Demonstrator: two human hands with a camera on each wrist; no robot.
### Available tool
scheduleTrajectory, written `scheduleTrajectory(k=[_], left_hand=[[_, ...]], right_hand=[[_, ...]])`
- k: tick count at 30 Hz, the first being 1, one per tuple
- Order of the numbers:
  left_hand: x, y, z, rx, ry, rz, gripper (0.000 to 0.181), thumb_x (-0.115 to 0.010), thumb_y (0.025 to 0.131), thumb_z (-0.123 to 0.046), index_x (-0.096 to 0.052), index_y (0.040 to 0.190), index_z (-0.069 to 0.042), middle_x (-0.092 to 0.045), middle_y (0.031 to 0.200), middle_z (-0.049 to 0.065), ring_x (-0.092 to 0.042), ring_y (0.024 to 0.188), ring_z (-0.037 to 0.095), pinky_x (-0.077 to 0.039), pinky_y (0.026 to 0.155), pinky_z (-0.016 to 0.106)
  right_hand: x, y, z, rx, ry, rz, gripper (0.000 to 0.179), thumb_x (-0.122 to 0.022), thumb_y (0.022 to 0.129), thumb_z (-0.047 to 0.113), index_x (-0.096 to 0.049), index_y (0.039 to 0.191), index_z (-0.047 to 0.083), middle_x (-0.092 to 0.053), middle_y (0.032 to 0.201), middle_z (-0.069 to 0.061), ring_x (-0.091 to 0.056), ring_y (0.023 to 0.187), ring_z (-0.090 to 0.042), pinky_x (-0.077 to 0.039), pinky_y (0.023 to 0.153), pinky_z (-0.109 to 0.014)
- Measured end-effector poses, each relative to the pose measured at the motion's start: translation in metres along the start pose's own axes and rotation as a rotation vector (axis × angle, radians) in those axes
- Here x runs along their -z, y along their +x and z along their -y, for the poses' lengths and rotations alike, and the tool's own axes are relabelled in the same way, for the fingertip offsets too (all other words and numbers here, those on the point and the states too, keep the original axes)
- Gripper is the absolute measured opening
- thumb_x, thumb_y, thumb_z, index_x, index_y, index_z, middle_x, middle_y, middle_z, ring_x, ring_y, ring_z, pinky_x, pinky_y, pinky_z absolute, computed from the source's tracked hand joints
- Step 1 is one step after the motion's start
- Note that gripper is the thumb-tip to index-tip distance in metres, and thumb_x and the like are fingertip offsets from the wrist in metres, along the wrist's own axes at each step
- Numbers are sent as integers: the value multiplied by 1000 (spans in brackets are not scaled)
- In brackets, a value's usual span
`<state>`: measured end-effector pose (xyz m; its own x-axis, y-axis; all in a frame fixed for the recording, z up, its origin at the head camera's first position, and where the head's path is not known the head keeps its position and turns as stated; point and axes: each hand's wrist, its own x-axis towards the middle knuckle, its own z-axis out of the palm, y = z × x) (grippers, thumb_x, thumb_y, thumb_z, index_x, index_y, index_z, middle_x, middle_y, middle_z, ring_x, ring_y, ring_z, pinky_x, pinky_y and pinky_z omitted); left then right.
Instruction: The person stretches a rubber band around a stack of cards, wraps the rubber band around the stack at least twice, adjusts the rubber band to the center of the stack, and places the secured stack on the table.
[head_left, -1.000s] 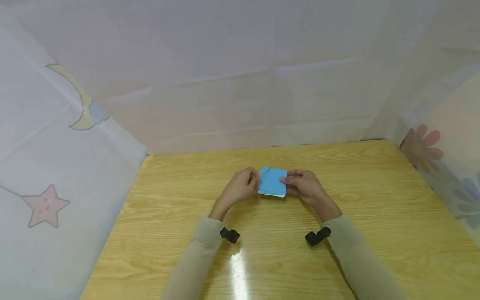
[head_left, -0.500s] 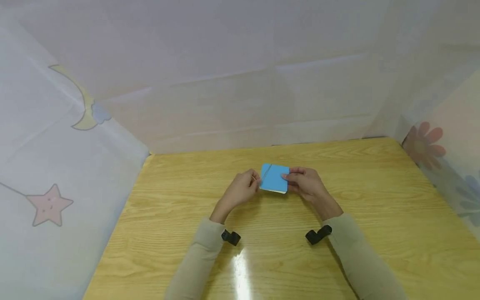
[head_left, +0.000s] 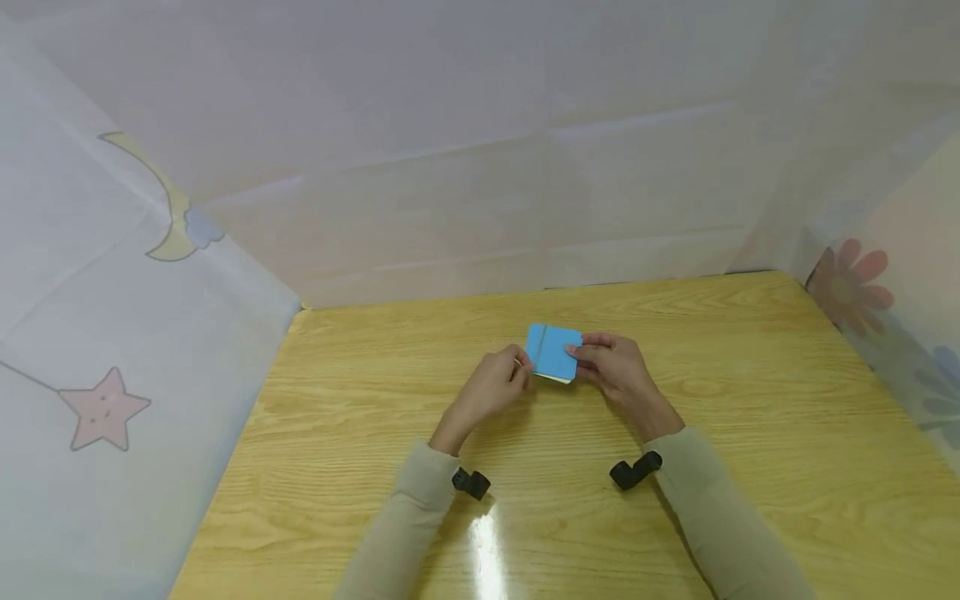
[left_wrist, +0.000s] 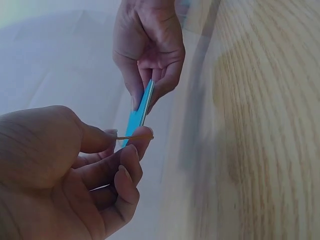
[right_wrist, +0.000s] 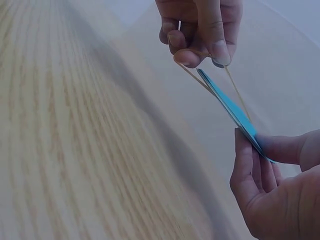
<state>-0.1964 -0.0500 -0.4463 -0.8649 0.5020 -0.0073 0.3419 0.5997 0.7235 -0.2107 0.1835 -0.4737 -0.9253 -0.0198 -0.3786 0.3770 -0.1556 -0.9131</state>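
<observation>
A small blue notebook [head_left: 557, 357] with pale page edges is held above the table, its cover tilted up toward the head view. My right hand [head_left: 618, 373] pinches its right edge, thumb on the cover and fingers beneath. A thin tan rubber band [right_wrist: 237, 92] loops around the notebook and crosses the left part of its cover. At the lower left corner my left hand [head_left: 491, 385] holds the band with curled fingers. In the left wrist view the band [left_wrist: 131, 137] spans between thumb and index finger. The notebook's underside is mostly hidden.
A glossy wood-grain table [head_left: 360, 417] lies beneath both hands. Pale cloth walls [head_left: 450, 167] rise along its back and both sides. Black wrist cameras [head_left: 471, 482] sit at both beige cuffs [head_left: 427, 475].
The left hand has moved a little rightward, toward the notebook. Across the cover the band has shifted from a slant at the upper left to nearly parallel with the left edge. The notebook rose slightly.
</observation>
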Motion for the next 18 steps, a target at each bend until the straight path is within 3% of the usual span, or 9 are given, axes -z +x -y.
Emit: scheduleTrajectory(k=[7,18], left_hand=[[-3,-5,1,20,-31,-5,23,-49,112,-14,-64,116,3,-77,92,14,-38,50,5,-31,47,17],[-5,-8,7,112,-169,-35,18,-55,110,-17,-65,116,-4,-80,88,14,-37,46,5,-29,45,19]], right_hand=[[0,0,-4,18,21,-32,48,-76,97,8,-53,138,-2,-71,94,6,-71,86,-9,-63,77,-23],[-2,3,-2,32,47,-40,44,-73,99,8,-53,137,-1,-62,116,-5,-71,93,-11,-63,83,-24]])
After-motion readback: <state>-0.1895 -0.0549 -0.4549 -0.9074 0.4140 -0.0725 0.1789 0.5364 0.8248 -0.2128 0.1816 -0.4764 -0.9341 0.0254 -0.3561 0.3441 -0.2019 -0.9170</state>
